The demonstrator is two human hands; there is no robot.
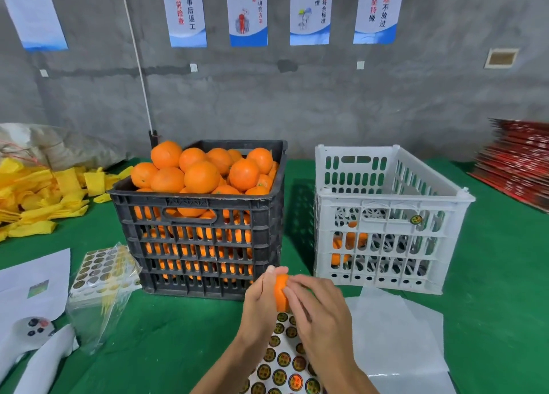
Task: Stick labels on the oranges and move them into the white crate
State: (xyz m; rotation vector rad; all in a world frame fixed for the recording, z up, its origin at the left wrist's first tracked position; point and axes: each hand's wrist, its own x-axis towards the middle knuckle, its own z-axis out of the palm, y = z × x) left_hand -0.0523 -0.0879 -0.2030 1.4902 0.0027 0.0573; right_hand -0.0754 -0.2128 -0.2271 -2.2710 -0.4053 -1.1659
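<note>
Orange (280, 292) gripped by left hand (261, 300); right hand (319, 310) fingers press it.
White crate (395, 197), two o'clock, holds few; black crate (196, 197) heaped.

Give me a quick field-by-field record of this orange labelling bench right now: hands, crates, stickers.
left hand: grips the held orange
right hand: fingers on the same orange
black crate: heaped with oranges, left of the white crate
white crate: a few oranges at its left side, one sticker on its front wall
sticker sheet: on the green table under the hands
spare sticker sheets: in a clear bag, left of the black crate
</note>
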